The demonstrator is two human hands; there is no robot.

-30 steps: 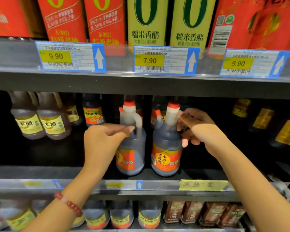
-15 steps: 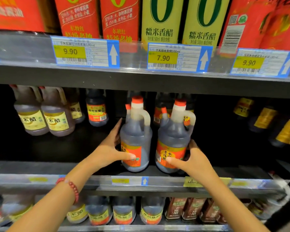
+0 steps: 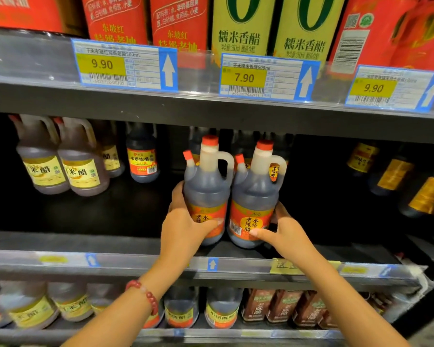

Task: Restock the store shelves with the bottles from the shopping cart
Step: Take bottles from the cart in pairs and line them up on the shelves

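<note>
Two dark vinegar jugs with red caps and orange labels stand side by side on the middle shelf [image 3: 125,261], near its front. My left hand [image 3: 186,226] wraps around the lower body of the left jug [image 3: 207,189], thumb across its label. My right hand [image 3: 283,234] grips the base of the right jug [image 3: 254,196], thumb on the label and fingers behind. Both jugs are upright with their handles pointing right. The shopping cart is out of sight.
Pale rice-vinegar jugs [image 3: 63,166] and a small dark bottle [image 3: 142,159] stand at the back left of the same shelf. Dark bottles with gold labels [image 3: 426,194] lean at the right. The upper shelf [image 3: 198,106] hangs low overhead with price tags. More bottles fill the bottom shelf.
My hands dropped from the necks of the two jugs to their lower bodies and closed around them. The view shifted slightly left.
</note>
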